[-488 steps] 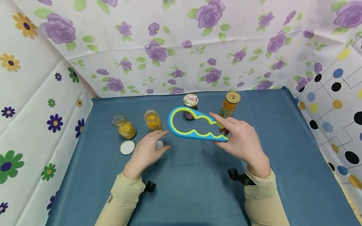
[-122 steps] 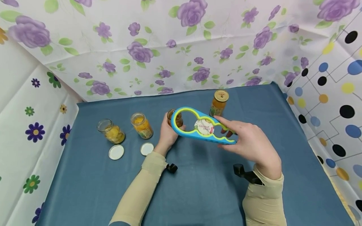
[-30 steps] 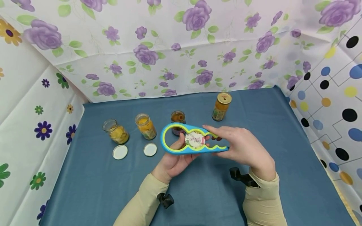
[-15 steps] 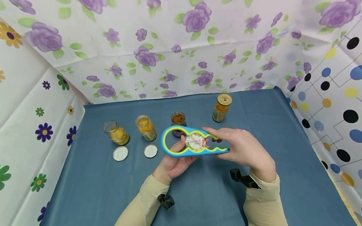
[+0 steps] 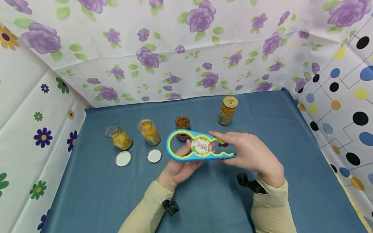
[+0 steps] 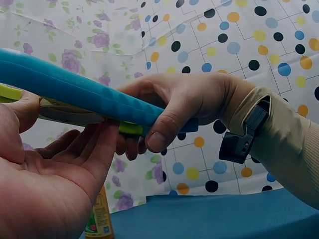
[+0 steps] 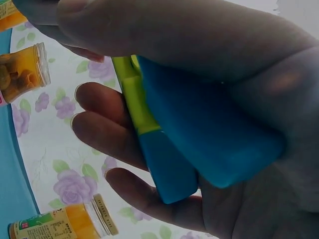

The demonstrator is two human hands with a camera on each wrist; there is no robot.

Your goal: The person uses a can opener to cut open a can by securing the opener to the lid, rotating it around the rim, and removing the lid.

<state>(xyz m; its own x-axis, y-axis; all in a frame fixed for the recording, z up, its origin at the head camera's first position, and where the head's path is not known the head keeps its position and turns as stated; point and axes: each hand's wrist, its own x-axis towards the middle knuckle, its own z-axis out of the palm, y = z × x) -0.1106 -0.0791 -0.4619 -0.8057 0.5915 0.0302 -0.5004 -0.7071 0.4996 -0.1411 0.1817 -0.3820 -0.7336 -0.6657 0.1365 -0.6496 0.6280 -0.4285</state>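
Note:
My right hand (image 5: 253,152) grips the end of a blue and yellow-green jar opener (image 5: 186,159), held level above the table. A white jar lid (image 5: 201,146) with printed lettering sits between the opener's scalloped arms. From below, my left hand (image 5: 178,171) holds that lid, its thumb at the lid's left edge; the left wrist view shows its fingers (image 6: 102,149) against the underside. Just behind the opener stands a lidless dark jar (image 5: 183,122), partly covered by it. In the right wrist view, fingers curl round the opener's blue arms (image 7: 214,129).
Two lidless jars stand at left: a tilted-looking jar of yellow fruit (image 5: 120,139) and an orange-filled jar (image 5: 150,132). Before them lie two white lids, a left lid (image 5: 123,158) and a right lid (image 5: 154,156). A jar with a gold lid (image 5: 227,111) stands at back right.
The dark jar had its lid on at first; it now stands lidless, and the lid is in the opener. My left hand has let go of the jar and taken hold of the lid.

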